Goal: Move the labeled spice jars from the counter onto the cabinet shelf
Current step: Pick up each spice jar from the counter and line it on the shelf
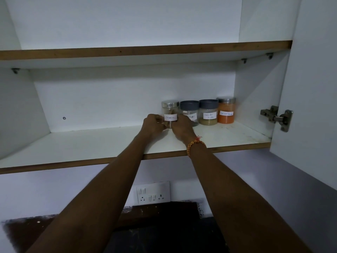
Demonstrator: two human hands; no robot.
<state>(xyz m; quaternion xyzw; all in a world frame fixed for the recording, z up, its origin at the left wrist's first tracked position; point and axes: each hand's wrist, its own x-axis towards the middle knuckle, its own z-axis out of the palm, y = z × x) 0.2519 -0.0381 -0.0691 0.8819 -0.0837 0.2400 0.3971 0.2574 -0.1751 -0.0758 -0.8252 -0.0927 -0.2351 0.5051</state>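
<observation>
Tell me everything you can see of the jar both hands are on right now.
The cinnamon jar is a small clear jar, apparently glass, with a shiny metal lid and a white handwritten label facing out. Brownish sticks show inside. It stands upright on the lower shelf, leftmost in a row of four, close beside the pepper jar. The left hand and right hand grip its lower sides.

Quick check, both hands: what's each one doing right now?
Left hand: fingers curled on the left side of the clear glass, silver-lidded cinnamon jar.
Right hand: gripping the same jar's right side.
</observation>
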